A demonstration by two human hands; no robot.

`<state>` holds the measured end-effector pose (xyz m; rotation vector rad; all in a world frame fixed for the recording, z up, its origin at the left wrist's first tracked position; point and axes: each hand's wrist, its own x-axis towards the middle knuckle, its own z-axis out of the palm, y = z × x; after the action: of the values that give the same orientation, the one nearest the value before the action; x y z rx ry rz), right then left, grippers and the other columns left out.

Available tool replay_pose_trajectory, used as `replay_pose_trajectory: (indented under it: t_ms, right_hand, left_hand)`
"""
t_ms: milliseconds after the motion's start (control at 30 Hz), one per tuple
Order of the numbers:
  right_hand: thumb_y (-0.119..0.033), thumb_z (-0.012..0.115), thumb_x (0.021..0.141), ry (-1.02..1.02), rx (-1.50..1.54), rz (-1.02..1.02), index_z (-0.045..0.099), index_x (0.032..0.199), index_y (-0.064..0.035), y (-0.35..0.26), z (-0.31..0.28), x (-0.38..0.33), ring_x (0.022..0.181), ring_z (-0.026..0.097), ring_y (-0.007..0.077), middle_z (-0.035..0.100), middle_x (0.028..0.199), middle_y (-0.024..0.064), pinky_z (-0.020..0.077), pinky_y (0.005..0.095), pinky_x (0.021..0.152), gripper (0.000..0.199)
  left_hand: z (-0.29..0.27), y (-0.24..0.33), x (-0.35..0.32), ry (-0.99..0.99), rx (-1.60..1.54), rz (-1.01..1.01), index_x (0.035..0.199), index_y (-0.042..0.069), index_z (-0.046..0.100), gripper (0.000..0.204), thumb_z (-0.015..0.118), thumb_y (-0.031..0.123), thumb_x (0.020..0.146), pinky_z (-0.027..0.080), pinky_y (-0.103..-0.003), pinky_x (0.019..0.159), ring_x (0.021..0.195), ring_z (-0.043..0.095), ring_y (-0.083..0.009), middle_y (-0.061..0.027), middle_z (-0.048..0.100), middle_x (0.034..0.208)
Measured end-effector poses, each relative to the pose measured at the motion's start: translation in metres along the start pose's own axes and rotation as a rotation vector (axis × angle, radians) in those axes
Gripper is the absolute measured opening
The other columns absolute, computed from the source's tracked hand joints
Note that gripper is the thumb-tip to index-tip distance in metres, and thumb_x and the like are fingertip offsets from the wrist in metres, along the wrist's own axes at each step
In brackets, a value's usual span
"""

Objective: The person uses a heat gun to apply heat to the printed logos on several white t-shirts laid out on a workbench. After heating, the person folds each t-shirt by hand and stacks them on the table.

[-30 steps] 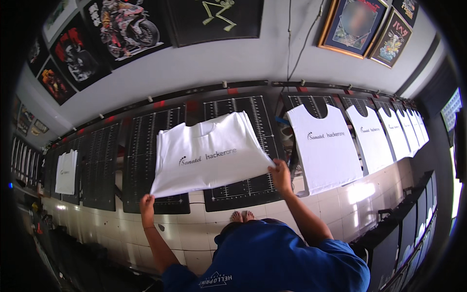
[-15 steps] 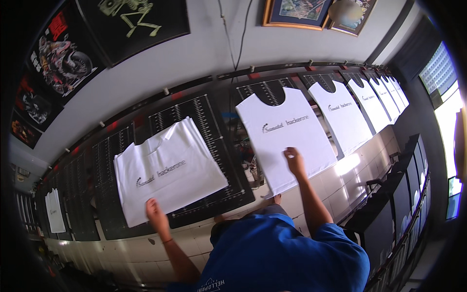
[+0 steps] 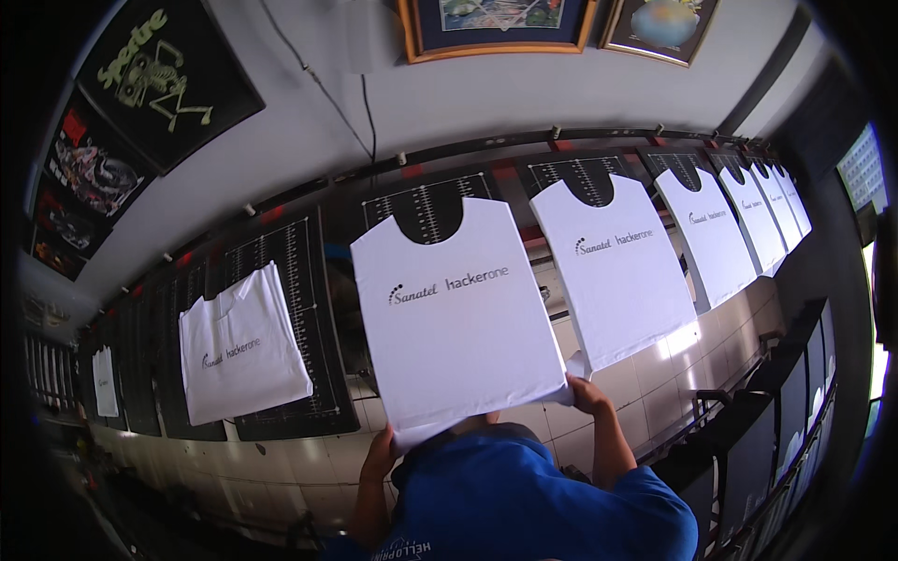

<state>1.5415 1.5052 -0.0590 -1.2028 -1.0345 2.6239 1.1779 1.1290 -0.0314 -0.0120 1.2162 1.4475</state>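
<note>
A white printed shirt (image 3: 447, 351) is spread over a dark board straight in front of me, dark lettering across its chest. My left hand (image 3: 378, 455) is closed on the near left corner of its hem. At the near right corner, my right hand (image 3: 587, 397) grips the same hem, where some cloth hangs past the board's edge. Fingertips of both hands are partly hidden by fabric. To the left, several similar white shirts appear to lie in a loose folded pile (image 3: 245, 351) on another board, touched by neither hand.
More white shirts (image 3: 617, 271) lie on boards in a row running off to the right. Black board-like panels (image 3: 739, 402) stand at lower right beyond a tiled floor (image 3: 645, 383). A dark rail (image 3: 486, 143) runs along the wall, under framed pictures (image 3: 505, 28).
My view has shifted right along the row. My left hand has left the pile's near edge, and my right hand has come down from above the shirt; both now hold the shirt's hem.
</note>
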Motion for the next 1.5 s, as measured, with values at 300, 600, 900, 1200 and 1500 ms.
replay_pose_trajectory:
  t_ms: [300, 600, 900, 1200, 1500]
  right_hand:
    - [-0.034, 0.061, 0.091, 0.097, 0.094, -0.573, 0.061, 0.098, -0.0082, -0.24, 0.108, 0.011, 0.072, 0.061, 0.0156, 0.063, 0.083, 0.0044, 0.0513, 0.0335, 0.067, 0.026]
    - [-0.03, 0.062, 0.087, -0.375, 0.115, -1.169, 0.053, 0.119, 0.0029, -0.395, 0.068, -0.128, 0.104, 0.062, 0.0331, 0.062, 0.113, 0.0198, 0.0487, 0.0474, 0.094, 0.047]
    - [-0.024, 0.059, 0.095, -0.027, -0.203, -1.218, 0.064, 0.101, -0.0015, -0.553, -0.068, -0.228, 0.076, 0.064, 0.0131, 0.066, 0.089, 0.006, 0.0522, 0.0258, 0.071, 0.024]
    - [-0.03, 0.058, 0.095, 0.032, -0.139, -0.984, 0.06, 0.106, 0.0026, -0.644, -0.149, -0.184, 0.086, 0.064, 0.0196, 0.064, 0.095, 0.0114, 0.0526, 0.0322, 0.077, 0.034]
    - [-0.026, 0.058, 0.095, 0.075, -0.275, -0.874, 0.062, 0.102, -0.0003, -0.544, -0.234, -0.249, 0.071, 0.061, 0.0104, 0.064, 0.085, 0.0037, 0.0502, 0.0248, 0.063, 0.027]
  left_hand:
    - [0.14, 0.201, 0.042, 0.028, -0.071, 0.687, 0.124, -0.001, 0.051, 0.043, 0.062, 0.023, 0.091, 0.041, -0.039, 0.098, 0.109, 0.056, -0.0238, -0.0118, 0.058, 0.118]
    - [0.253, 0.329, -0.012, -0.59, -0.054, 1.352, 0.135, 0.001, 0.045, 0.055, 0.044, 0.042, 0.098, 0.026, -0.047, 0.111, 0.129, 0.042, -0.0319, -0.0147, 0.047, 0.139]
    - [0.534, 0.302, 0.023, 0.435, 0.188, 1.211, 0.122, -0.003, 0.052, 0.046, 0.049, 0.037, 0.098, 0.041, -0.032, 0.095, 0.106, 0.053, -0.0204, -0.0115, 0.057, 0.11]
    - [0.576, 0.317, 0.183, 0.21, 0.317, 1.059, 0.108, 0.0, 0.061, 0.036, 0.061, 0.032, 0.094, 0.043, -0.028, 0.089, 0.099, 0.056, -0.013, -0.0051, 0.061, 0.105]
    - [0.595, 0.169, 0.074, 0.371, 0.261, 1.05, 0.104, 0.0, 0.064, 0.032, 0.058, 0.031, 0.095, 0.042, -0.024, 0.084, 0.09, 0.056, -0.0078, -0.0013, 0.063, 0.095]
